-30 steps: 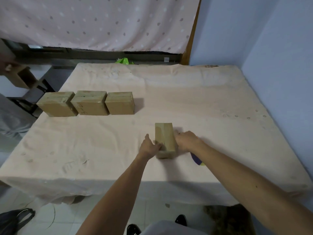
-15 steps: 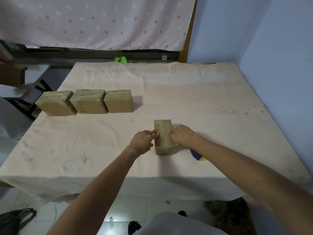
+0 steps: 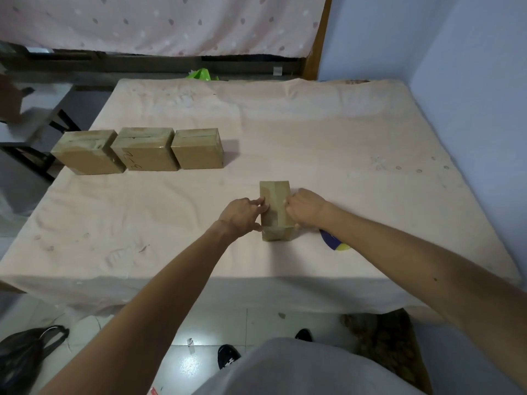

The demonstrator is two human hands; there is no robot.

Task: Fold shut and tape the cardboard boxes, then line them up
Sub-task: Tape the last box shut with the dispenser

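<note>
Both hands clamp one box: left hand (image 3: 243, 213) w/ fingertips pressed on the box's left face, right hand (image 3: 305, 208) curled against its right face, thumb low near the base. Grip is a two-sided squeeze on the cardboard box (image 3: 276, 208), not open, not lifting as far as I can tell.

Risks (my guess): box stands tall and narrow on a soft cloth-covered counter (image 3: 328, 132), so uneven push from either side could tip it over. Squeezing too hard could bow the thin walls and pop the tape seam. Sliding it toward the row could bunch the cloth and skew the line. Purple/yellow item (image 3: 333, 242) just beside right wrist, partly hidden, prob tape roll but can't tell; arm could knock it off the near edge.

Box look: plain brown, shut, glossy tape strip along top and down near face, edges square. Sits mid-counter toward near edge, well apart from the three taped boxes (image 3: 142, 149) lined up side by side far left, touching each other; middle one has handwriting.
</note>
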